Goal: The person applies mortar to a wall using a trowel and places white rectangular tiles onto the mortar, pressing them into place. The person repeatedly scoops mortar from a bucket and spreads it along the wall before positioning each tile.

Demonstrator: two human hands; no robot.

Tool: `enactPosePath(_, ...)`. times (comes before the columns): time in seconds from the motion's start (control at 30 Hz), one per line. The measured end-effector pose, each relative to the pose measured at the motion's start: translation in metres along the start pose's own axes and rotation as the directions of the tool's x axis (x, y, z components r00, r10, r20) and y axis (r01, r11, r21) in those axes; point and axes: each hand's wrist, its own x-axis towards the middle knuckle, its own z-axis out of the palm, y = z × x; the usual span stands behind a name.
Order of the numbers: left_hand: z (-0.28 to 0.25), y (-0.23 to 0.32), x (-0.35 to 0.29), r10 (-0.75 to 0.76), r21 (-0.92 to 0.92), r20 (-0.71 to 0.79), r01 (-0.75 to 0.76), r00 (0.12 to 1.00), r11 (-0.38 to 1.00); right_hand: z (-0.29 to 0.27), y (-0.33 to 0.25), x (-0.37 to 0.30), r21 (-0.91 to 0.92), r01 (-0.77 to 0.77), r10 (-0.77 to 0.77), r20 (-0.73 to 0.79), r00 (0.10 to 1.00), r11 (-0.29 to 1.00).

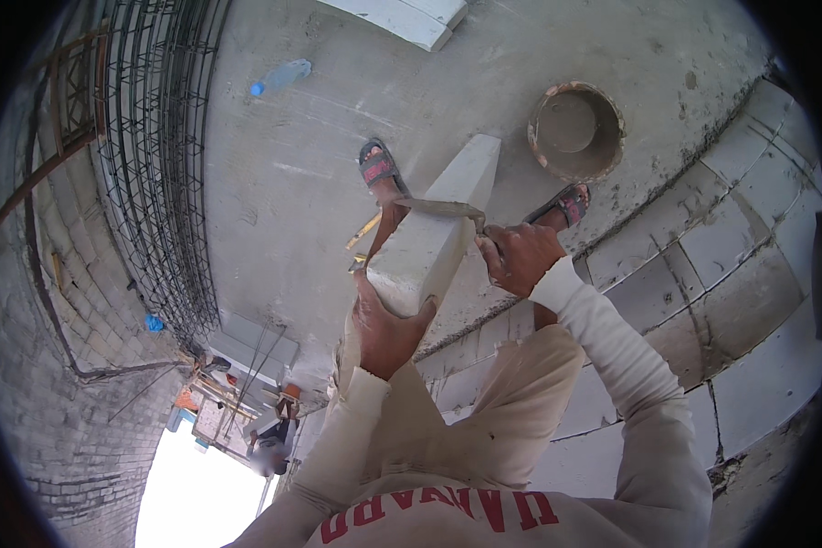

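Cream sleeves (pixel 626 361) lead my remote view to the left hand (pixel 388 331), its grip clamped on the near end of a pale block (pixel 425 251), thumb and fingers on opposite sides, probably to steady it. The block lies between the feet; I can't tell whether its far end meets the floor (pixel 292 196). I see the right hand (pixel 521 258) closed around a trowel (pixel 440 208), blade across the block. Beyond, a round bucket (pixel 605 123) stands near, apparently for easy reach; a bottle (pixel 288 75) lies farther off.

Grey floor (pixel 274 201) with bottle (pixel 290 74) and bucket (pixel 605 151)
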Motion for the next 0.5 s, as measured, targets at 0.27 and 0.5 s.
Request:
enactPosePath(0.27,-0.012,-0.027,0.012,0.051,-0.041,0.035,-0.049,0.998,0.998,0.085,0.178,0.17,-0.252,-0.449,0.476,0.059,0.877,0.857)
enactPosePath(0.5,-0.014,-0.03,0.008,0.104,0.02,-0.005,-0.104,0.995,0.994,0.094,0.157,0.163,-0.29,-0.327,0.373,0.119,0.92,0.899)
